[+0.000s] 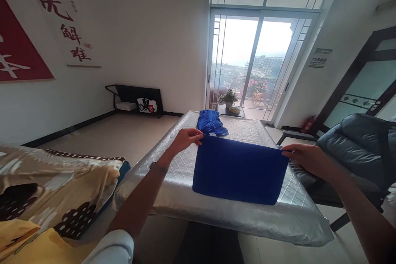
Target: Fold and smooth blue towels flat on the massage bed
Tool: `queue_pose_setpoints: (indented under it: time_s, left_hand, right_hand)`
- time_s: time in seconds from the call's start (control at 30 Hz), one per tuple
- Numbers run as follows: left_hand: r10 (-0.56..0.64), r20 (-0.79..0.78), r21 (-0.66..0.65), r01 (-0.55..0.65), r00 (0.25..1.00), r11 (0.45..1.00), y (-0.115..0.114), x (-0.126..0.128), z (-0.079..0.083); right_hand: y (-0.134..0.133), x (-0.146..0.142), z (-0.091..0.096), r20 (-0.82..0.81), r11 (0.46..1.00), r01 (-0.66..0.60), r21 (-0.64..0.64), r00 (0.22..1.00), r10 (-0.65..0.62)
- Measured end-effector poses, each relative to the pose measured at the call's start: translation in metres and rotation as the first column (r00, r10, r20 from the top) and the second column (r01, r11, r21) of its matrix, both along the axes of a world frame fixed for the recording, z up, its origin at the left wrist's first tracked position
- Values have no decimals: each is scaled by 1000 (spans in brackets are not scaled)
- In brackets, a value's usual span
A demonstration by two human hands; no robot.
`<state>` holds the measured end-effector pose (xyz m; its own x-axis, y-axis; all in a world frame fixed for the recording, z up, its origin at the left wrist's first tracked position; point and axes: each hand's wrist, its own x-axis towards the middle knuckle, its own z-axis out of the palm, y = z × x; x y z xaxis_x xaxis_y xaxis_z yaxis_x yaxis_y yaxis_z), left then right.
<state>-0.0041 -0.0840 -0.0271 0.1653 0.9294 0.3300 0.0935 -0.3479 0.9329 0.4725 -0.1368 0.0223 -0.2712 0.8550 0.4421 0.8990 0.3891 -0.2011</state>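
A dark blue cloth (238,171), folded into a rectangle, hangs in front of me with its lower edge resting on the silver quilted table cover (182,189). My left hand (185,138) pinches its upper left corner. My right hand (305,157) pinches its upper right corner. The cloth is stretched flat between both hands. Farther back on the same table lies a crumpled lighter blue garment (210,123), apart from both hands.
A patterned yellow and brown blanket (46,189) lies at the left. A dark grey padded chair (355,148) stands at the right. A glass balcony door (250,64) is behind the table, with a potted plant (229,98) before it. A low black bench (136,99) stands by the wall.
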Motion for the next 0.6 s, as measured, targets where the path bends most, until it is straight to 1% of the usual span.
queue_pose_setpoints:
  time_s: [0.07,0.1,0.13,0.2,0.27,0.3,0.37,0.4,0.43,0.47,0.53,0.6]
  left_hand:
    - [20,2,-9,-20,1000,1000,35,16,6]
    - [41,3,-3,-41,999,999,52,25,9]
    - [62,10,6,-62,998,998,67,33,12]
    - [103,47,32,-105,994,994,91,45,19]
    - [141,100,49,-146,985,988,106,52,22]
    - [160,126,54,-168,979,984,109,54,20]
    - [191,166,51,-202,967,978,107,55,10]
    - [204,177,40,-214,963,976,103,55,1]
    - [215,181,23,-222,960,975,96,56,-12]
    - [225,176,-2,-228,958,974,89,57,-27]
    - [248,136,-78,-239,959,968,72,62,-66]
    - [263,52,-180,-250,963,951,56,69,-108]
  right_hand:
    - [35,3,7,19,993,-12,-116,1000,14]
    - [52,4,11,16,990,0,-141,1000,2]
    - [66,4,14,8,991,31,-132,1000,-31]
    - [88,4,22,-4,993,92,-68,996,-93]
    - [100,5,28,-17,991,132,36,991,-132]
    - [101,6,28,-32,986,145,84,989,-143]
    - [99,9,20,-89,978,158,133,985,-147]
    - [96,11,11,-125,978,158,133,982,-142]
    - [91,13,-2,-160,981,150,120,979,-130]
    - [86,15,-20,-194,986,135,100,974,-114]
    - [75,18,-64,-258,995,93,43,963,-79]
    - [64,20,-117,-322,997,63,-39,944,-72]
